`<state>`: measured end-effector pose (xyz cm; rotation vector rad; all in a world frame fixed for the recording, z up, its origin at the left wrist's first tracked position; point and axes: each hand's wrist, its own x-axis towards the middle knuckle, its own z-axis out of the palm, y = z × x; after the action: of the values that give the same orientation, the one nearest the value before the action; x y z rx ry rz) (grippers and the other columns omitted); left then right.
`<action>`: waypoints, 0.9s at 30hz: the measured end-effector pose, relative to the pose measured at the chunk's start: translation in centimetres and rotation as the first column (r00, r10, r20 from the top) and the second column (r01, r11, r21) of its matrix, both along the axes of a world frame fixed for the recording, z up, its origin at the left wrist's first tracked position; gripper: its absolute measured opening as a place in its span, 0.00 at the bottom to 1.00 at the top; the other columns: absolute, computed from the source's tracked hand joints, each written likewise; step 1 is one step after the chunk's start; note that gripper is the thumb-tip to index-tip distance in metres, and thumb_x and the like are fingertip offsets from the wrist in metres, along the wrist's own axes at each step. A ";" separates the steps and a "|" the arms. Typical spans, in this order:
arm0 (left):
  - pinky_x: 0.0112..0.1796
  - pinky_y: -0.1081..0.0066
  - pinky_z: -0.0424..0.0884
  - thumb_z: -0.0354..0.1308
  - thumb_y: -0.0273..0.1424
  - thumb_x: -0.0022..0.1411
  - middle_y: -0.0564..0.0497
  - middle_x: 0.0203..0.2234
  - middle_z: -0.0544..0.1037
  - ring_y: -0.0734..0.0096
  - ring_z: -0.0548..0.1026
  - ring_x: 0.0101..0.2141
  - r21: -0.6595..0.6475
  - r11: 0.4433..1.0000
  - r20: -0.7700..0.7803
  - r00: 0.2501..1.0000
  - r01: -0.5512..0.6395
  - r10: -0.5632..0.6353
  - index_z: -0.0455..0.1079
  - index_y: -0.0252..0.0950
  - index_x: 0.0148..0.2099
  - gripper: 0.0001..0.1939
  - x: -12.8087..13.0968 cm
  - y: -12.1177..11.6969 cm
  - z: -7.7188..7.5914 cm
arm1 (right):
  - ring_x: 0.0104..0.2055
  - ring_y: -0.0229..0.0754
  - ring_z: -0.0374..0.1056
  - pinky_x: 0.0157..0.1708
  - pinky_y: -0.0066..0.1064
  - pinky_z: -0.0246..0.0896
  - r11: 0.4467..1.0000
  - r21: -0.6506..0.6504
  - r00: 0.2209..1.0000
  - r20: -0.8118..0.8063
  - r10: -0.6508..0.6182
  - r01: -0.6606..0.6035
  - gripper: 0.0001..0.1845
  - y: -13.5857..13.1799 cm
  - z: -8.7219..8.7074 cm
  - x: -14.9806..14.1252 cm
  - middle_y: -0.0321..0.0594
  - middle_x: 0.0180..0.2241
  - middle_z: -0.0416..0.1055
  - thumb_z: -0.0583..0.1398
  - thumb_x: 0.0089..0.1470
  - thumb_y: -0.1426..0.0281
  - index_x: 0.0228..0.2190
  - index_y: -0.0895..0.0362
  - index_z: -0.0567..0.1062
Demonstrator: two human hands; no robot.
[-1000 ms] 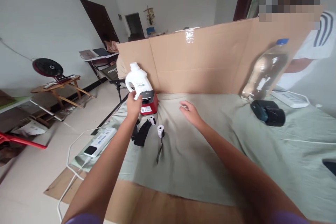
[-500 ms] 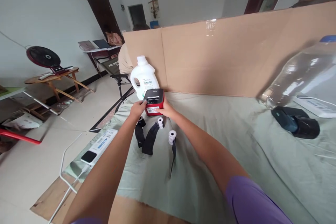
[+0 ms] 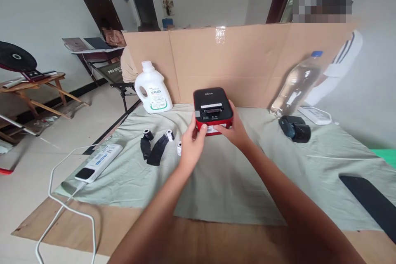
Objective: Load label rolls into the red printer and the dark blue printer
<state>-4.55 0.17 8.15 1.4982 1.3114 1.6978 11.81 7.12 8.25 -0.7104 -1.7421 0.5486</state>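
A small red printer with a black lid is gripped between both my hands above the pale green cloth. My left hand clasps its left front corner, thumb on the red side. My right hand holds its right side, fingers curled round the body. Left of my left hand lie small paper rolls with black strips on the cloth. A white detergent jug stands further back left.
A cardboard wall closes the back of the table. A clear water bottle, a black device and a white power strip are at right, another power strip with cable at left. A person in white stands behind the wall at right.
Both hands took the red printer from beside the jug and brought it toward the middle of the cloth. The left hand let go of the jug earlier. The view swung right.
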 end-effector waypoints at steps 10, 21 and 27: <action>0.63 0.64 0.65 0.54 0.43 0.69 0.49 0.62 0.72 0.62 0.70 0.62 -0.052 0.988 0.104 0.985 0.144 -0.138 0.63 0.41 0.69 0.29 4.4 -1.8 -6.8 | 0.64 0.58 0.61 0.64 0.58 0.56 0.937 -0.100 0.940 0.099 -0.325 0.335 0.48 -5.1 -8.2 3.9 0.53 0.62 0.64 0.67 0.51 0.54 0.66 0.53 0.55; 0.62 0.61 0.68 0.54 0.43 0.69 0.49 0.61 0.73 0.61 0.71 0.61 -0.097 0.990 0.028 0.994 0.106 -0.104 0.62 0.43 0.69 0.29 4.2 -1.5 -8.5 | 0.68 0.59 0.56 0.67 0.59 0.50 0.945 -0.149 0.957 0.065 -0.283 0.289 0.50 -4.9 -9.9 4.1 0.52 0.65 0.60 0.68 0.50 0.56 0.68 0.52 0.54; 0.57 0.61 0.72 0.56 0.44 0.68 0.46 0.56 0.77 0.60 0.76 0.55 -0.094 0.993 -0.022 0.997 0.073 -0.075 0.67 0.42 0.64 0.26 3.2 -1.0 -8.6 | 0.70 0.57 0.54 0.68 0.56 0.51 0.947 -0.152 0.959 0.059 -0.276 0.282 0.53 -5.1 -9.8 4.2 0.51 0.68 0.55 0.68 0.51 0.56 0.69 0.52 0.50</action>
<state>-1.34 -0.86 -0.48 1.5007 1.3129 1.5547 16.03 1.98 -1.53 -1.0678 -1.6071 0.4831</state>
